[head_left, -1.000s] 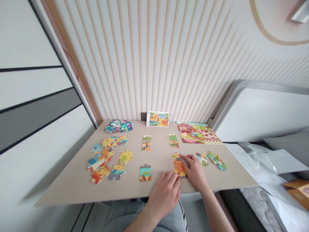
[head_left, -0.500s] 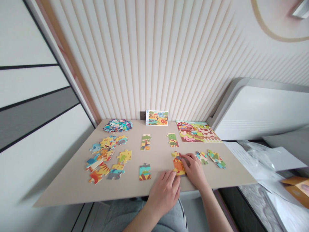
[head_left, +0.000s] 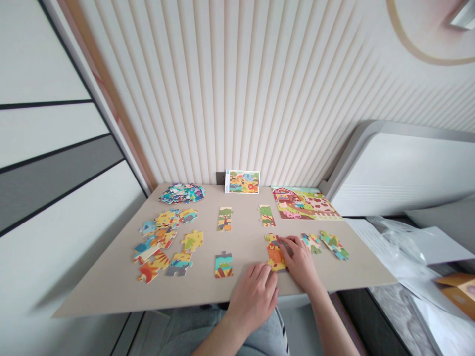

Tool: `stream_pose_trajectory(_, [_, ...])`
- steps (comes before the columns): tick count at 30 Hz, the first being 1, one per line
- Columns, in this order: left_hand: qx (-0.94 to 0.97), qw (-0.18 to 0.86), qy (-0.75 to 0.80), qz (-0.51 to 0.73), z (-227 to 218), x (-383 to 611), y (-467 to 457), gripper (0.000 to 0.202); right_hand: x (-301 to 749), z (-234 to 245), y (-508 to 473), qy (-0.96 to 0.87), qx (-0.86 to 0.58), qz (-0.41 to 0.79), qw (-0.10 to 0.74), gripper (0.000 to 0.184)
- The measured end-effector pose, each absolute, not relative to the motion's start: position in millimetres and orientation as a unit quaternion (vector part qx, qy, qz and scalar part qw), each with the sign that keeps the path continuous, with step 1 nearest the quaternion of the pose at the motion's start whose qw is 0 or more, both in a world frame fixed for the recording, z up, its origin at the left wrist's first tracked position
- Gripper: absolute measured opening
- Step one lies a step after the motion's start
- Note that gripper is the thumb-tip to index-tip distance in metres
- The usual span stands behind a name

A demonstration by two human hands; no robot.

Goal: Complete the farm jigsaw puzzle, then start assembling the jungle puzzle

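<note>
An orange and yellow puzzle piece (head_left: 274,252) lies near the front edge of the beige table (head_left: 111,287). My right hand (head_left: 299,262) rests beside it on the right, fingers curled, fingertips pressing on its right edge. My left hand (head_left: 256,294) lies at its lower left, fingers bent, tips touching the piece's bottom corner. A single piece (head_left: 223,265) sits just left of my left hand.
Loose pieces (head_left: 163,242) are spread at the left, a pile (head_left: 181,193) at the back left. A reference card (head_left: 242,182) leans on the wall. A finished farm puzzle (head_left: 304,203) lies at the back right. More pieces (head_left: 334,245) lie right of my hand.
</note>
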State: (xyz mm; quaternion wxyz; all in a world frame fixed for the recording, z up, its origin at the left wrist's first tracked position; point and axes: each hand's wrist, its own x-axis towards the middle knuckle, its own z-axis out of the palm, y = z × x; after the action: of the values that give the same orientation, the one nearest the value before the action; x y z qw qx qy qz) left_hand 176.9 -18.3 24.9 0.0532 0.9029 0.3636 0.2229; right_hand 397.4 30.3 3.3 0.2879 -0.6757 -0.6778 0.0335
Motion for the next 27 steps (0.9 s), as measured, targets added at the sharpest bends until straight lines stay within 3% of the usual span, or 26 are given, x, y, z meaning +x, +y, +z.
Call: stream_pose_trajectory(27, [0.908,0.041,0.354,0.22,25.1,176.6,-18.1,0.028,397.4,4.1,28.9,-0.682,-0.672,0.034,0.285,0.034])
